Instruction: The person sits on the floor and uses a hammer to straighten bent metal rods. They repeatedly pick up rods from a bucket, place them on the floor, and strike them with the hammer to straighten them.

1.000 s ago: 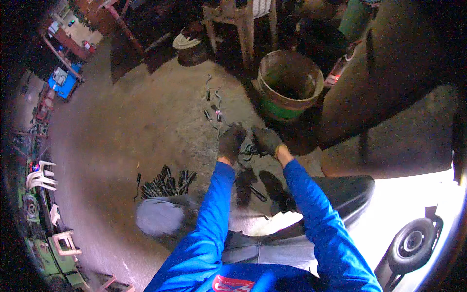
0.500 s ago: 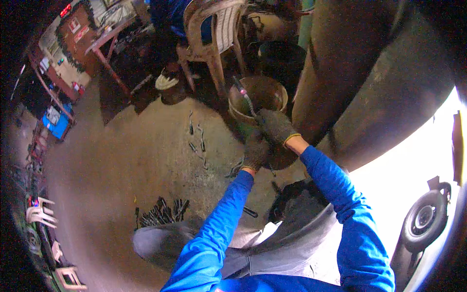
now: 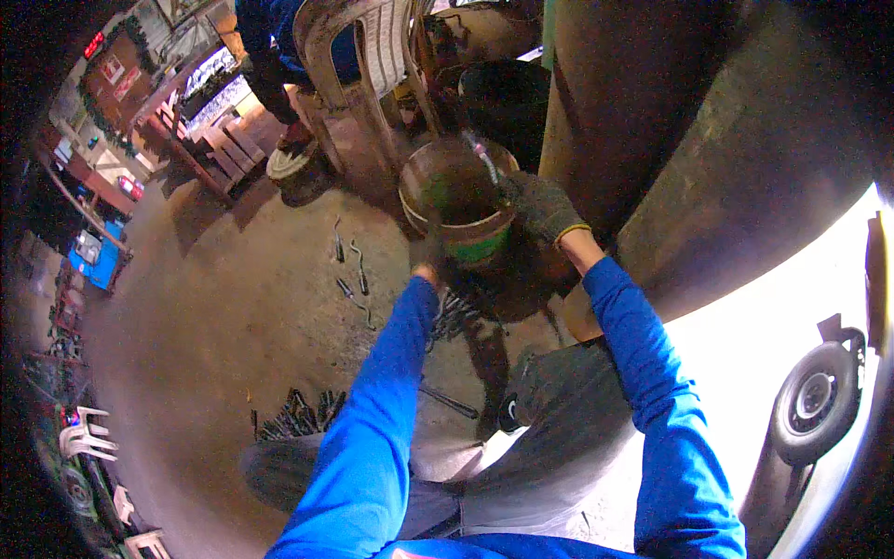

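While reaching forward with both blue sleeves (image 3: 666,401) outstretched, grasps a slim bent tool (image 3: 486,160) in the gloved right grip (image 3: 543,207), close to the right side of the rim of a bucket (image 3: 477,250) with a green band. Points the tool, blurred at its far end, up and leftward over the bucket's mouth. Holds the left grip (image 3: 428,253) near the bucket's front left side; cannot tell whether clenched or released, or whether touching the bucket, for blur and shadow. Has several bent rods with dark handles (image 3: 362,281) lying on the concrete floor (image 3: 233,317) to the left, a heap of dark handles (image 3: 303,415) near the left knee, and a tangle of metal pieces (image 3: 453,317) beside the left forearm. Faces a slatted plastic chair (image 3: 382,47) beyond the bucket, with a dark pail (image 3: 507,98) to its right.
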A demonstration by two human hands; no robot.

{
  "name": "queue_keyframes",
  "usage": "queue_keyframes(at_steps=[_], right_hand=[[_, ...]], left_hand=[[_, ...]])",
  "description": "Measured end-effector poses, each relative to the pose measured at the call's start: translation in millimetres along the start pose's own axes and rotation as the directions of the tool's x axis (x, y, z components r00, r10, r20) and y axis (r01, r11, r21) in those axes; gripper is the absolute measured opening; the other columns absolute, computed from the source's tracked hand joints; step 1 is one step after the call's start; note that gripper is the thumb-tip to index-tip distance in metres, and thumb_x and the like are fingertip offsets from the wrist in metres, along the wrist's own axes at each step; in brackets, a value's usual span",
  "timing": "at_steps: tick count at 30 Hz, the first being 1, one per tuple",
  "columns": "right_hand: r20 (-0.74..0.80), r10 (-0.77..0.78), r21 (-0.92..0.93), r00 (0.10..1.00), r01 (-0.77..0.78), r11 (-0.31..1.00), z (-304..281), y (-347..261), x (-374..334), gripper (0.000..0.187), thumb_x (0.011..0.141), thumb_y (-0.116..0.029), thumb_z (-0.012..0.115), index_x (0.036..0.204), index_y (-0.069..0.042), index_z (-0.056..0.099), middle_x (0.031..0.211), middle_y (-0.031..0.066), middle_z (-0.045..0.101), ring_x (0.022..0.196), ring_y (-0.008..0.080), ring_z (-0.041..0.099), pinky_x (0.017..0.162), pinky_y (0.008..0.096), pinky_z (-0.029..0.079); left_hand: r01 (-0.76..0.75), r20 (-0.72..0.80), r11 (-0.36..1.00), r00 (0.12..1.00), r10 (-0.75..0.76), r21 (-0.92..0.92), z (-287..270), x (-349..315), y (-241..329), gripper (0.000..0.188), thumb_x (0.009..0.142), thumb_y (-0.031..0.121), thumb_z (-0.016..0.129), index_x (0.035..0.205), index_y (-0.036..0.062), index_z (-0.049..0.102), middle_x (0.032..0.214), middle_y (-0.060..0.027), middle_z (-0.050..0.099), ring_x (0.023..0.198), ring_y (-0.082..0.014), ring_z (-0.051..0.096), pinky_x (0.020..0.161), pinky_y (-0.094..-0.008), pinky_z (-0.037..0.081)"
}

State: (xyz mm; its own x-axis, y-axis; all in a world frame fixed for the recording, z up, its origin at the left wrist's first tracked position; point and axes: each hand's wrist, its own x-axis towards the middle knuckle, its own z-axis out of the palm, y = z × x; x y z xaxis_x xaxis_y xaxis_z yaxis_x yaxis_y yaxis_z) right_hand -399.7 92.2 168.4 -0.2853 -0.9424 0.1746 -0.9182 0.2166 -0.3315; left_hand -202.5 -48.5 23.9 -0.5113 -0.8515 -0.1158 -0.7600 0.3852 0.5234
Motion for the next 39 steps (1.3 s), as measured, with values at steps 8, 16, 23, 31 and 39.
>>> queue_keyframes(at_steps=[8,16,23,31,39], right_hand=[[0.005,-0.038,-0.059,0.999,0.038,0.998,-8,-27,-20,0.03,0.094,-0.027,0.049,0.109,-0.006,0.063,0.103,0.0225,0.065,0.095,0.0417,0.062,0.081,0.0486,0.05],[-0.01,-0.229,-0.219,0.973,0.222,0.95,29,-19,-40,0.024,0.092,-0.016,0.05,0.11,-0.008,0.062,0.099,0.0213,0.066,0.092,0.0418,0.063,0.078,0.0498,0.05],[0.078,-0.042,0.184,0.996,0.027,0.983,74,10,-39,0.035,0.101,-0.033,0.037,0.124,-0.017,0.059,0.107,0.0173,0.066,0.092,0.0371,0.065,0.081,0.0473,0.052],[-0.013,0.038,0.054,0.999,-0.038,0.998,65,-9,-72,0.027,0.096,-0.021,0.047,0.103,-0.004,0.068,0.093,0.019,0.068,0.084,0.0354,0.068,0.07,0.0449,0.054],[0.043,0.018,0.194,0.999,-0.026,0.981,139,28,-45,0.035,0.099,-0.03,0.045,0.111,-0.005,0.066,0.111,0.0179,0.066,0.1,0.0329,0.063,0.088,0.043,0.049]], left_hand=[[0.378,0.179,0.607,0.914,-0.363,-0.699,26,13,-18,0.064,0.081,0.044,0.064,0.121,-0.0057,0.057,0.123,-0.0227,0.06,0.107,-0.0333,0.061,0.087,-0.041,0.049],[0.123,-0.017,0.509,0.965,-0.261,-0.852,60,-75,-25,0.057,0.085,0.034,0.061,0.125,-0.0068,0.052,0.119,-0.0203,0.061,0.104,-0.0328,0.061,0.085,-0.0406,0.048],[0.302,0.255,0.25,0.946,-0.201,-0.92,80,-84,-32,0.057,0.087,0.035,0.06,0.125,-0.0061,0.05,0.113,-0.0176,0.061,0.1,-0.0273,0.059,0.087,-0.0406,0.047],[0.101,0.032,0.493,0.989,-0.146,-0.864,103,-89,-64,0.05,0.089,0.03,0.058,0.12,-0.0083,0.053,0.113,-0.0155,0.061,0.095,-0.0251,0.058,0.084,-0.0367,0.048],[-0.095,-0.064,0.854,0.995,0.073,-0.512,139,-56,-126,0.041,0.095,0.025,0.052,0.125,-0.0036,0.053,0.12,-0.016,0.059,0.101,-0.0257,0.057,0.087,-0.0362,0.047]])
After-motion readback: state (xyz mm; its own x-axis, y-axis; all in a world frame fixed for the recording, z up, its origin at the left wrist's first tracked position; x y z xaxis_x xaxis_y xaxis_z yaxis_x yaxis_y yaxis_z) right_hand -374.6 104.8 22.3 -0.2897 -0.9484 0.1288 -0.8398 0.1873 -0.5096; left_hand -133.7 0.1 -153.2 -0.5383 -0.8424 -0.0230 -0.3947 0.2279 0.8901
